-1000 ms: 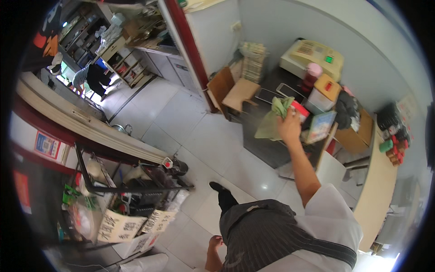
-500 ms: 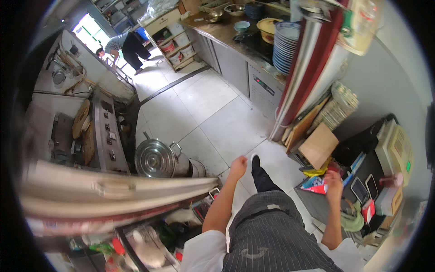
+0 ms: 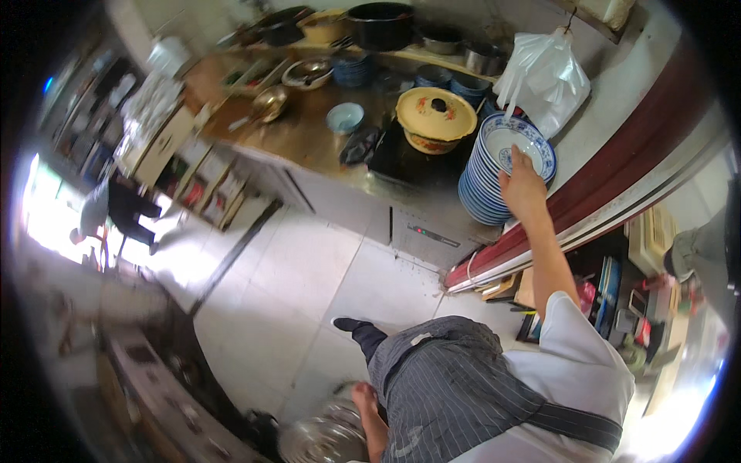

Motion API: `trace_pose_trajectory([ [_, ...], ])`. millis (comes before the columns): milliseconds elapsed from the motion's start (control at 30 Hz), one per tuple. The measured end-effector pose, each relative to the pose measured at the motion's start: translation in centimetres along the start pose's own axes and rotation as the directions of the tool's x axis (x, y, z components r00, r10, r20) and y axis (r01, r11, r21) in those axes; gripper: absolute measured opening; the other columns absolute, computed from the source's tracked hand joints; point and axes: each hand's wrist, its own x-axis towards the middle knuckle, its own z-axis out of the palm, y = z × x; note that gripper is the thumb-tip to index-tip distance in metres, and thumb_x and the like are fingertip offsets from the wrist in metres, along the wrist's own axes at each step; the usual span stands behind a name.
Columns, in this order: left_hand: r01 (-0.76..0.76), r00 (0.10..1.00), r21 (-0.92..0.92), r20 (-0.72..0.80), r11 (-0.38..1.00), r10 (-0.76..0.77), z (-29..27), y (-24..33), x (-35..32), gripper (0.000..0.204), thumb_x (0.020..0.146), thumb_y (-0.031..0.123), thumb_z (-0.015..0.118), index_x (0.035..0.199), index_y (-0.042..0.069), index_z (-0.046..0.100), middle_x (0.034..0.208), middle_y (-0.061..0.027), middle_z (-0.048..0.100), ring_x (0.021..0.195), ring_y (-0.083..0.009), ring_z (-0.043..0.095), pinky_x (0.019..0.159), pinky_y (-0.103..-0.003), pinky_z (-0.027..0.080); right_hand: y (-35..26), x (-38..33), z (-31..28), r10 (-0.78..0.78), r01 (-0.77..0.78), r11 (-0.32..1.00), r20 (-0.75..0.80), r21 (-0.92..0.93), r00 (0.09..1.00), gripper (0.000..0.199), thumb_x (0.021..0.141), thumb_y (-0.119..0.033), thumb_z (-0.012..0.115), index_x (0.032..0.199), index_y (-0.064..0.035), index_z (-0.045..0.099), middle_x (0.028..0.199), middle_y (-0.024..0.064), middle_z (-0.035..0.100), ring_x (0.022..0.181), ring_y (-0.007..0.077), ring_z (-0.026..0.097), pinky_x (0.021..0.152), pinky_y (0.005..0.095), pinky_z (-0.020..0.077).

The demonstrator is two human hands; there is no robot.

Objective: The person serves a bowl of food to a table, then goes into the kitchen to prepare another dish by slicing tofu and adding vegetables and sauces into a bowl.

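My right hand (image 3: pixel 525 187) reaches to the tall stack of blue-and-white bowls (image 3: pixel 480 181) at the counter's right end. Its fingers stretch over the near rim of the top bowl (image 3: pixel 532 145), apart from the thumb; whether they touch it I cannot tell. The stack leans slightly. Low down by my apron, my left hand (image 3: pixel 364 395) is curled closed, and I see nothing in it. Beneath and beside it is a shiny steel pot with a lid (image 3: pixel 323 441), partly cut off by the lower edge.
Left of the bowls, a yellow lidded pot (image 3: pixel 436 117) stands on the counter (image 3: pixel 309 154), with a small light-blue bowl (image 3: pixel 345 117) farther left. A plastic bag (image 3: pixel 546 81) hangs above the stack. A dark red post (image 3: pixel 617 174) stands at right. Another person (image 3: pixel 116 212) bends at far left.
My view has turned right toward the counter. My right hand has moved from beside the cluttered dark shelf up to the bowl stack. My left hand is now lower, by the steel pot.
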Motion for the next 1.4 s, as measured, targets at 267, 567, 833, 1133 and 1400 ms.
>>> trace_pose_trajectory([
  [267, -0.435, 0.9, 0.816, 0.388, 0.381, 0.197, -17.4, 17.5, 24.5, 0.031, 0.09, 0.027, 0.043, 0.09, 0.003, 0.063, 0.083, -0.0172, 0.065, 0.076, -0.0276, 0.063, 0.065, -0.042, 0.049, 4.4, 3.0, 9.4, 0.236, -0.322, 0.929, 0.379, 0.182, 0.895, 0.03, 0.09, -0.022, 0.051, 0.111, -0.0024, 0.056, 0.094, 0.0145, 0.064, 0.075, 0.0276, 0.063, 0.058, 0.0377, 0.051],
  [567, -0.433, 0.809, 0.624, -0.05, 0.651, 0.586, -28.7, 50.4, 39.2, 0.02, 0.079, 0.008, 0.05, 0.093, 0.006, 0.064, 0.092, -0.0173, 0.065, 0.088, -0.0336, 0.062, 0.076, -0.041, 0.051, -21.9, 12.6, 14.0, 0.185, -0.203, 0.976, 0.187, 0.08, 0.965, 0.025, 0.089, -0.02, 0.054, 0.105, -0.0015, 0.058, 0.092, 0.0125, 0.063, 0.074, 0.0234, 0.061, 0.056, 0.0338, 0.0511],
  [833, -0.421, 0.907, -0.011, -0.022, 0.907, 0.421, -37.9, 54.6, 33.8, 0.02, 0.089, 0.018, 0.055, 0.102, 0.004, 0.061, 0.084, -0.0091, 0.065, 0.08, -0.0147, 0.063, 0.068, -0.03, 0.051, -73.1, 14.3, 21.5, -0.533, 0.143, 0.568, 0.229, 0.811, 0.815, 0.021, 0.088, -0.018, 0.057, 0.1, -0.0007, 0.059, 0.091, 0.0107, 0.062, 0.074, 0.0197, 0.06, 0.053, 0.0302, 0.0511],
  [1133, -0.686, 0.728, -0.709, -0.675, 0.165, 0.122, -63.7, 46.1, 13.8, 0.061, 0.091, 0.039, 0.055, 0.136, 0.01, 0.026, 0.125, -0.0156, 0.048, 0.101, -0.028, 0.059, 0.079, -0.039, 0.053, -119.3, -32.7, 7.4, -0.487, 0.078, -0.737, -0.448, 0.671, -0.749, 0.018, 0.081, -0.02, 0.063, 0.092, -0.0063, 0.057, 0.098, 0.0112, 0.057, 0.077, 0.033, 0.06, 0.066, 0.0434, 0.0503],
  [1400, -0.966, 0.091, -0.229, -0.734, 0.12, -0.672, -74.9, 28.3, 6.7, 0.053, 0.081, 0.0, 0.054, 0.13, 0.003, 0.036, 0.119, -0.0152, 0.05, 0.1, -0.0285, 0.057, 0.078, -0.042, 0.05, -128.7, -64.0, -1.4, -0.479, -0.546, -0.365, -0.655, 0.754, -0.585, 0.03, 0.087, -0.021, 0.062, 0.111, -0.0056, 0.054, 0.097, 0.0071, 0.053, 0.073, 0.0189, 0.063, 0.061, 0.0339, 0.0525],
])
